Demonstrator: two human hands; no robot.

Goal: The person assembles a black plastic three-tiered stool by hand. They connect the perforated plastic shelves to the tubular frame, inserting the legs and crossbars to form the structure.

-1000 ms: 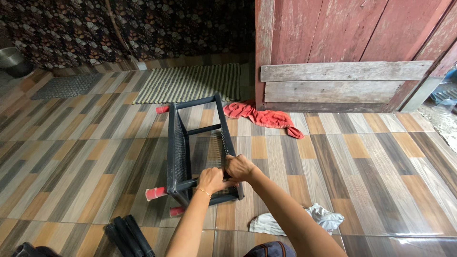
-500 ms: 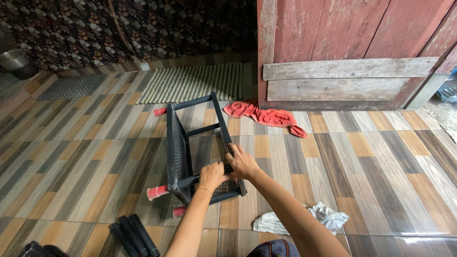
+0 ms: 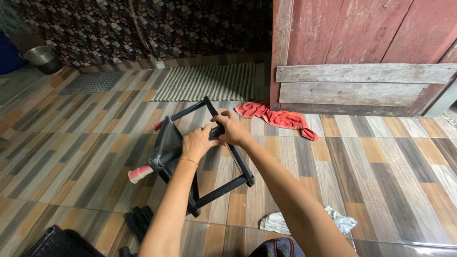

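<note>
From the head view, one black plastic stool [image 3: 190, 152] is tilted at centre; the left hand [image 3: 197, 143] and right hand [image 3: 232, 128] both clutch its leg bar. Two cloths lie on the floor (red cloth [image 3: 276, 116] at 1 o'clock, white cloth [image 3: 304, 222] at 5 o'clock).

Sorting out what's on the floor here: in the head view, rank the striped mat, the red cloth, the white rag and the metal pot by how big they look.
1. striped mat
2. red cloth
3. white rag
4. metal pot

The rag lies nearer the camera, so its lead over the pot is unsure.
</note>
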